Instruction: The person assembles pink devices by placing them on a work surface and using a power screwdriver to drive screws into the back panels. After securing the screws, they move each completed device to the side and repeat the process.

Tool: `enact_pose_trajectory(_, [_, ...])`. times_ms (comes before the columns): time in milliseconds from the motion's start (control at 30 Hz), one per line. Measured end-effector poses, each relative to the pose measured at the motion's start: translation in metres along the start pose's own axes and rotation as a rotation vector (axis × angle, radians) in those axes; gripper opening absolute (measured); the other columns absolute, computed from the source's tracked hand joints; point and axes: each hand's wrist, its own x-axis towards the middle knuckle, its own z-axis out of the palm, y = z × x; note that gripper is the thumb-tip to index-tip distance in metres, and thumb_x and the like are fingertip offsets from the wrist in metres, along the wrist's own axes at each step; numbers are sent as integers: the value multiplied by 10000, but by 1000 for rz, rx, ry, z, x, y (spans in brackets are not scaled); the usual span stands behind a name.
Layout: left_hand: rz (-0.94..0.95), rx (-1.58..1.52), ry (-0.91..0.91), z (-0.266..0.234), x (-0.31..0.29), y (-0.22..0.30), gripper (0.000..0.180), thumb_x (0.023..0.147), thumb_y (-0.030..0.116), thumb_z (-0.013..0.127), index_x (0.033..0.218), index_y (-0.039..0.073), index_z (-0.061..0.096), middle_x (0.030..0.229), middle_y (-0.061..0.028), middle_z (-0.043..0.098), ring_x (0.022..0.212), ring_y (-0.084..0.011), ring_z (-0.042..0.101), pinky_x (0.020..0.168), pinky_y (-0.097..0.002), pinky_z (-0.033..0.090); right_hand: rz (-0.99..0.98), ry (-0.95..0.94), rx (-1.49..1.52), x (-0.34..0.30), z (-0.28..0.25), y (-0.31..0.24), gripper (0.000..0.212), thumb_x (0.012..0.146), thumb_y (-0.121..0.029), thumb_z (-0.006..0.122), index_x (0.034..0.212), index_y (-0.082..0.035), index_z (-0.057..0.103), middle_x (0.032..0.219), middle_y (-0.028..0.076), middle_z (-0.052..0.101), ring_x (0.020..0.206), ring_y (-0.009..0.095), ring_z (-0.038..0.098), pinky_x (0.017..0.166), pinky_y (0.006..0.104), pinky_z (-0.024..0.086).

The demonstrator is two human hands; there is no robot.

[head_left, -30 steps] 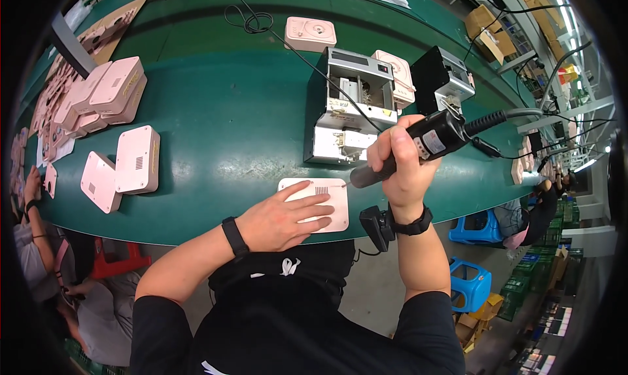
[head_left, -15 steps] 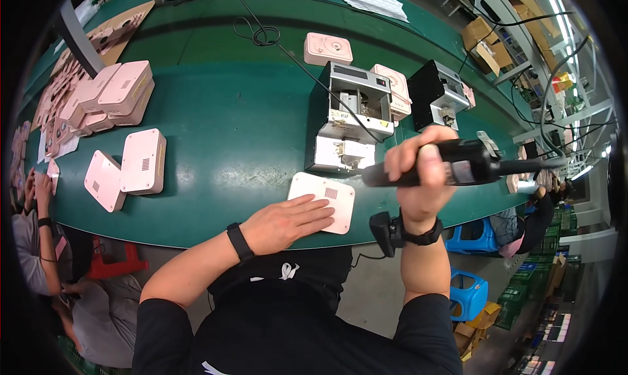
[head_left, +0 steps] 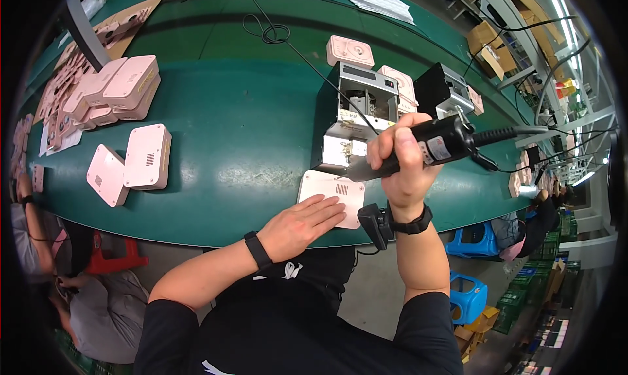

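Observation:
A pale pink, square plastic casing (head_left: pixel 351 195) lies near the table's front edge, its slotted patch facing up. My left hand (head_left: pixel 297 228) rests flat on its near left part, fingers stretched out and holding nothing. In my right hand (head_left: pixel 407 169) is a black corded electric screwdriver (head_left: pixel 445 141), fingers wrapped around its body. It slants down to the left, and its thin tip is over the casing's upper edge; whether it touches cannot be made out. Just beyond the casing stands a silver and black screw feeder (head_left: pixel 366 78), partly covered by my right hand.
Two pink casings (head_left: pixel 145 158) lie to the left, with a stack of several casings (head_left: pixel 131 84) behind. A second feeder (head_left: pixel 451 90) and more casings (head_left: pixel 350 51) stand farther right and back. A looped cable (head_left: pixel 275 33) hangs across the table. Another person's arm (head_left: pixel 39 231) shows at left.
My right hand has brought the screwdriver left and down, its tip now over the casing. My left hand stays on the casing; the view has shifted slightly.

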Motion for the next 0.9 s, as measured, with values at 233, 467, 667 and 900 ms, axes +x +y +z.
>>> enact_pose_trajectory(233, [7,20,25,0,2,2,451,852,45,535,1301,15,571,1389,-108,554,1335,-250,490,1130,-399,398,12,-6,-6,1,-3,21,156,913,-99,590,980,-8,483,631,98,518,482,172,476,477,325,431])
enact_pose_trajectory(467, [-4,11,24,2,2,2,450,852,46,537,1299,12,571,1389,-111,552,1333,-251,491,1128,-405,397,32,8,-20,3,-3,21,163,923,-117,594,989,-17,483,635,89,516,492,173,485,488,321,432])
enact_pose_trajectory(667, [-46,-37,54,12,0,8,464,834,21,545,1297,16,583,1396,-110,553,1346,-261,484,1129,-418,402,-4,71,-3,1,-13,-9,157,936,-146,578,990,-31,486,649,75,517,511,173,497,505,318,436])
enact_pose_trajectory(900, [-45,-51,83,20,13,13,483,823,8,546,1305,9,575,1388,-122,554,1341,-270,485,1131,-425,396,-101,71,-100,20,-15,-12,180,946,-187,556,989,-30,480,650,73,505,515,176,497,510,332,441])
